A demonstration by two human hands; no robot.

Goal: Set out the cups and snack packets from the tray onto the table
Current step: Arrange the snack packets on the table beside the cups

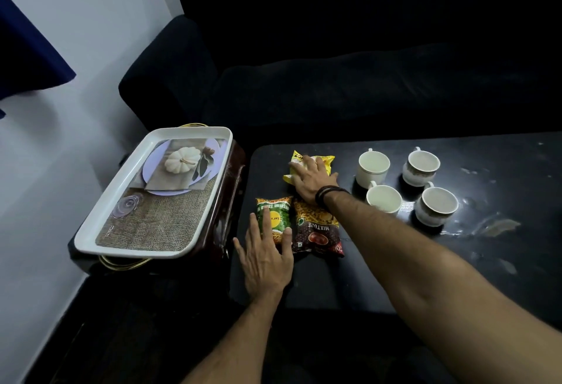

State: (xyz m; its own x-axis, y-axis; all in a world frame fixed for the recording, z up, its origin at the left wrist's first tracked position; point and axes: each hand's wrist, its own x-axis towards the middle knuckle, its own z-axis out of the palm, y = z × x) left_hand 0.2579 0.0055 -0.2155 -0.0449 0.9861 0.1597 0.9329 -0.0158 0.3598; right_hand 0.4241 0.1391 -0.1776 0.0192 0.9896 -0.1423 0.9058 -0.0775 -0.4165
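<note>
On the dark table [395,277] lie three snack packets. My right hand [310,180] rests flat on the yellow packet [327,161] at the back. My left hand [266,259] lies with spread fingers on the near end of the green packet [278,211]. Beside it sits a brown packet marked MIXTURE [317,228]. Several white cups stand to the right in two rows, among them the back left cup [373,167] and the front right cup [436,205]. The white tray [91,231], at the left on a small brown stand, holds nothing.
A black sofa [334,64] runs along the far side of the table. A white wall is at the left with a dark blue cloth [27,49] hanging on it. The table's right part shows pale scuffs [498,227].
</note>
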